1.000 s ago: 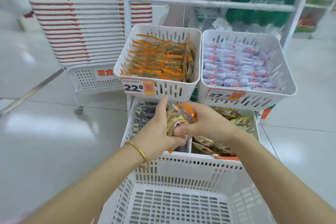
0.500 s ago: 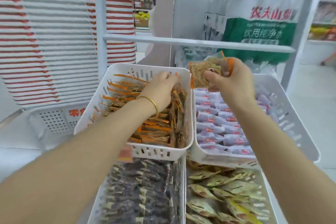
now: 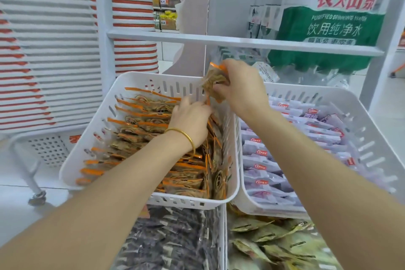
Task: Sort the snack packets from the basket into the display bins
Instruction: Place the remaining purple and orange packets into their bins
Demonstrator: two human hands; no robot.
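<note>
Centre frame, upper tier. My view looks down over both forearms. The right hand [image 3: 240, 89] pinches one snack packet [image 3: 213, 80] between thumb and curled fingers. The packet is brown with an orange edge, held upright just above the back right corner of the left bin [image 3: 157, 78].

The left hand [image 3: 190, 119] is down inside that bin among the orange-edged packets [image 3: 142, 116] standing in rows. Its fingers reach toward the held packet's lower edge, with the tips hidden, so I cannot tell whether they grip anything. There is a gold bangle [image 3: 185, 135] on that wrist.

Right of centre is the right bin [image 3: 306, 91], holding pale purple packets [image 3: 263, 166]. On the lower tier, dark packets [image 3: 171, 239] sit at bottom centre and green-yellow packets [image 3: 274, 241] at lower right. Bottled water [image 3: 328, 28] is shelved upper right.
</note>
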